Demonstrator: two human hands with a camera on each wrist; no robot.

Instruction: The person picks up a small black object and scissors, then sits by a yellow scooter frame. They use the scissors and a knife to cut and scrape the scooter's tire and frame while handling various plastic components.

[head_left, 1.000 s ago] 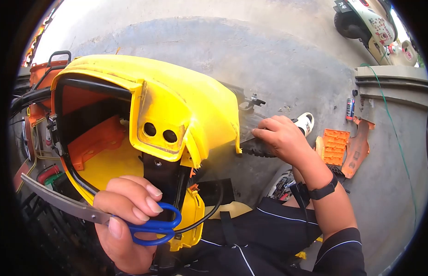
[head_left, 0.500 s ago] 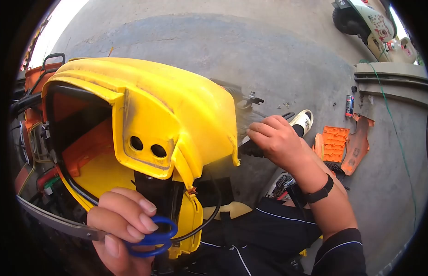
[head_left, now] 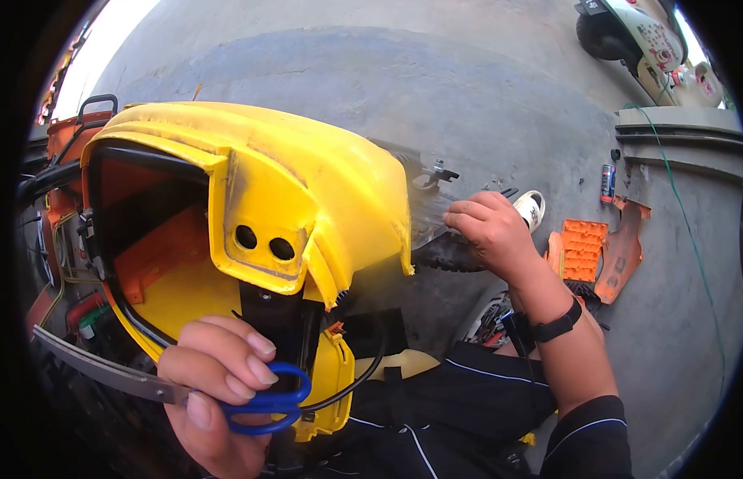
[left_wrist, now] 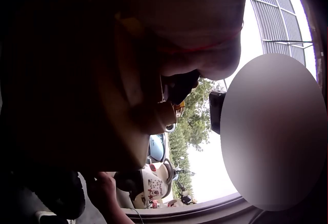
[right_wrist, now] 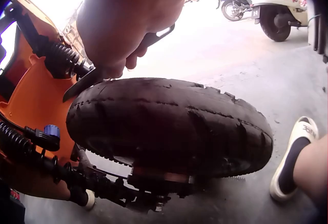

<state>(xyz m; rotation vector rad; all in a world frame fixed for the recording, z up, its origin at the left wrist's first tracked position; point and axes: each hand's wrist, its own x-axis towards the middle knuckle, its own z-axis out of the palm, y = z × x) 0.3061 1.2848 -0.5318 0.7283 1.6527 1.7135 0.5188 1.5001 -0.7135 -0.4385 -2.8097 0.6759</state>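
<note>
In the head view, my left hand grips blue-handled scissors near the pivot, the grey blades pointing left. It is beside a large yellow scooter body panel with two round holes. A black cable curves near the scissor handles. My right hand is to the right of that panel, fingers curled. In the right wrist view, the right hand grips a dark tool with a flat blade-like end and a looped handle end, right over a worn black tyre. Shadow darkens the left wrist view.
Orange panel pieces and a spray can lie on the floor at right. A green cord runs past them. Coil springs and an orange fender flank the tyre. A white scooter stands far right.
The yellow panel and the scissors shift left in the head view, then part of the way back right. My right hand moves slightly beside the tyre, still curled around the tool.
</note>
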